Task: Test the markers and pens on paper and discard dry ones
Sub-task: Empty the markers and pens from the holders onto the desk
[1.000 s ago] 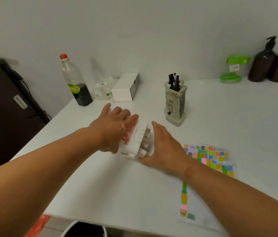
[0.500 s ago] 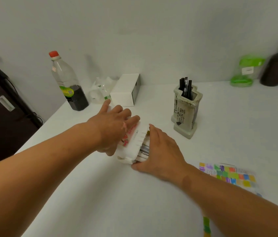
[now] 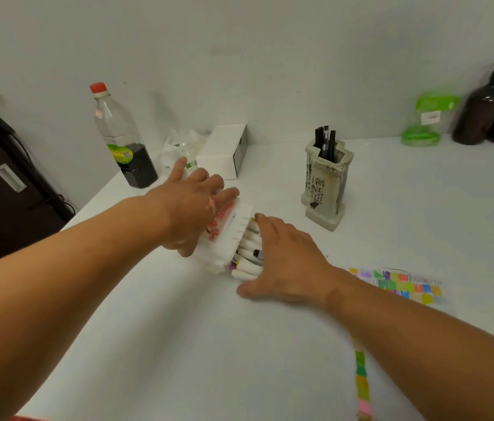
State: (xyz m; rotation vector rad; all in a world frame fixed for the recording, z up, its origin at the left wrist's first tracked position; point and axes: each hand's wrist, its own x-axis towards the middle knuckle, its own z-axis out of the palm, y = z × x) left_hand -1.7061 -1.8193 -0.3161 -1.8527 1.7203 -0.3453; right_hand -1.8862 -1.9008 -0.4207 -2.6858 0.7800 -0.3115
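Braces the white marker case (image 3: pixel 228 230), tipped on its side mid-table, with left hand (image 3: pixel 191 205) spread flat across its top; blocks the exposed markers (image 3: pixel 248 259) at its open end with right hand (image 3: pixel 285 262), fingers straight, probably against spilling; swatched paper (image 3: pixel 400 287) near on the right for testing.

Head camera looks forward and down, close over the table (image 3: pixel 179 344).
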